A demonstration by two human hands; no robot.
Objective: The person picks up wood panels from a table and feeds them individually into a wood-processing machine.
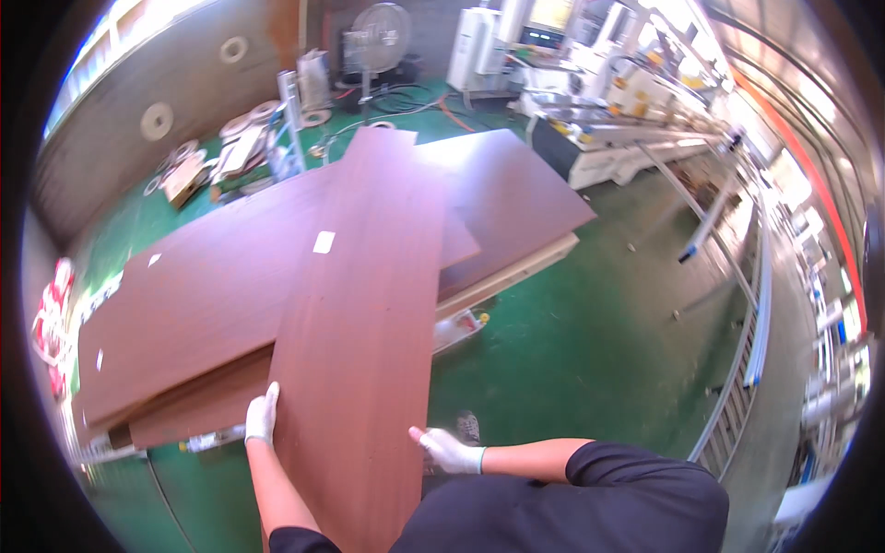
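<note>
A long reddish-brown wood-grain board [364, 323] lies lengthwise before me, its near end against my body and its far part over a stack of boards. A small white label [324, 242] is on its face. My left hand [262, 415], in a white glove, grips its left edge with the thumb on top and the other fingers hidden beneath. My right hand [447, 449], also gloved, holds the right edge, thumb at the rim. Under it, another brown board [203, 286] slants to the left, and a further brown board [521, 194] reaches to the right.
Behind the boards stand a fan [380, 39] and coiled hoses on the green floor [572, 341]. A roller conveyor [737, 369] curves along the right, with a machine [636, 101] at the back right. Discs and scraps lie by the left wall. A clear tray [458, 330] sits below the stack.
</note>
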